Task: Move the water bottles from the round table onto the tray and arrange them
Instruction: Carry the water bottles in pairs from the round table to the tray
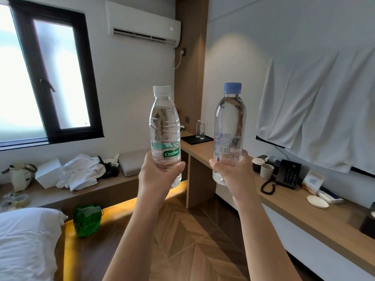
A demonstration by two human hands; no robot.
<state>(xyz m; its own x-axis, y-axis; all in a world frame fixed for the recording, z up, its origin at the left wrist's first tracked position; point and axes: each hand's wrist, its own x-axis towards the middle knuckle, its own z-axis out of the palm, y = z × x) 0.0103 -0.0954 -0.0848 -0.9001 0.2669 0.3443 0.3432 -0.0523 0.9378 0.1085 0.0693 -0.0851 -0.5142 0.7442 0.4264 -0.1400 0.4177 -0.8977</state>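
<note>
Clear plastic water bottle, white cap, green label (pixel 164 128): left hand (pixel 156 175) wraps its lower body. The label reads "C'estbon". Clear blue-capped bottle with a barcode label (pixel 229 126): right hand (pixel 233 173) wraps it the same way, small print unreadable. Both are upright, caps up, held in the air well short of the flat black tray (pixel 190 141). The tray lies ahead, beyond and between them, on the wooden desk (pixel 203 153). The right hand looks nearer. Two small clear bottles (pixel 200 129) stand on the tray.
</note>
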